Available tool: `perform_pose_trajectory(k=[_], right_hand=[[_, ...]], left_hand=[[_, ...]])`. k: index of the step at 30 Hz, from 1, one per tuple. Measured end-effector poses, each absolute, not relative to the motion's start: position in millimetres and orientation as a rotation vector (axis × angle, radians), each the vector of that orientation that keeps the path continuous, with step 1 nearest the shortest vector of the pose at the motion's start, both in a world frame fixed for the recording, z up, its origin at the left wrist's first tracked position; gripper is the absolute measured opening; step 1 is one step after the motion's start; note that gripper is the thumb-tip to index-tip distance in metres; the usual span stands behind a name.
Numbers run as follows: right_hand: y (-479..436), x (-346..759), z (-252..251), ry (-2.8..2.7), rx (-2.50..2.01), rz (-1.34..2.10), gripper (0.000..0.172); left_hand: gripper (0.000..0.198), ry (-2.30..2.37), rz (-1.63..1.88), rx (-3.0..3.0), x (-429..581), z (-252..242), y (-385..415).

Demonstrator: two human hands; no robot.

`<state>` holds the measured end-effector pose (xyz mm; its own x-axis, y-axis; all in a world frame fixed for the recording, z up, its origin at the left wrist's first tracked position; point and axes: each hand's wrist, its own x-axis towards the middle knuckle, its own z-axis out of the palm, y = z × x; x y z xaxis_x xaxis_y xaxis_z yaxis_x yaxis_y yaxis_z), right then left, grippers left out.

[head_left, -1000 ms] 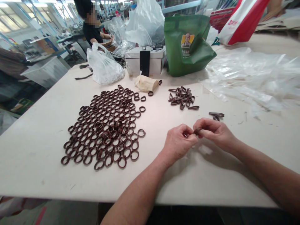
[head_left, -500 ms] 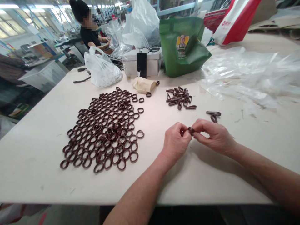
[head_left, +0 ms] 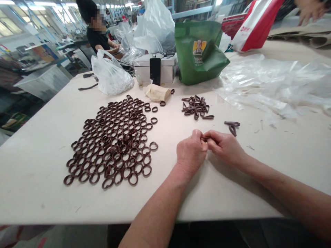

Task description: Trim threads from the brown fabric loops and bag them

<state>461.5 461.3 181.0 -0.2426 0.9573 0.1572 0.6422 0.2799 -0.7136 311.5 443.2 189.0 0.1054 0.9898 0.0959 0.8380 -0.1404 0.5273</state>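
My left hand [head_left: 191, 148] and my right hand [head_left: 224, 146] meet above the table, fingers closed and pinching one small dark brown loop [head_left: 205, 138] between them. Most of that loop is hidden by the fingertips. Just beyond my right hand lie two flattened brown loops [head_left: 232, 124]. Farther back sits a small heap of flattened brown loops [head_left: 196, 107]. Over to the left, a broad patch of round brown loops [head_left: 116, 137] covers the table, most standing on edge side by side and some piled on others.
Along the back stand a green bag [head_left: 199, 51], a phone [head_left: 155, 71] leaning on a white box [head_left: 141, 70], and a white plastic bag [head_left: 111, 74]. A tan paper packet [head_left: 157, 93] lies before them. Clear plastic sheets [head_left: 271, 82] spread at right. A co-worker [head_left: 99, 34] sits beyond; another person's hand [head_left: 310, 12] shows top right.
My fingers have closed in tighter around the loop, with both hands nearer together, so less of it shows. Another person's hand has appeared at the top right. The view has shifted slightly.
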Motion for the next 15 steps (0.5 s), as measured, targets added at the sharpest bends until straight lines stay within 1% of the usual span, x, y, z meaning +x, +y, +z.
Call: perform_pose_trajectory(k=[3,5,6,8,11,13,15], right_hand=[[464,461,184,-1.741,-1.382,1.127,0.016],[466,461,184,-1.651,-1.327,1.279,0.019],[467,462,183,-1.654,-1.304,1.297,0.021],[470,464,180,-1.750,-1.283,1.196,0.025],[476,475,174,-1.933,-1.301,0.820,0.027],[479,484,172,-1.989,-1.326,0.649,0.022],[481,492,170,-2.005,-1.344,0.582,0.024]], left_hand=[[0.025,1.824,0.594,2.009,310,191,446],[0.026,1.824,0.596,1.994,310,192,449],[0.026,1.811,0.599,1.992,309,193,450],[0.024,1.763,0.626,1.978,302,196,452],[0.017,1.749,0.773,1.917,271,203,448],[0.016,1.878,0.897,1.904,234,207,443],[0.016,2.076,0.861,1.997,193,209,438]])
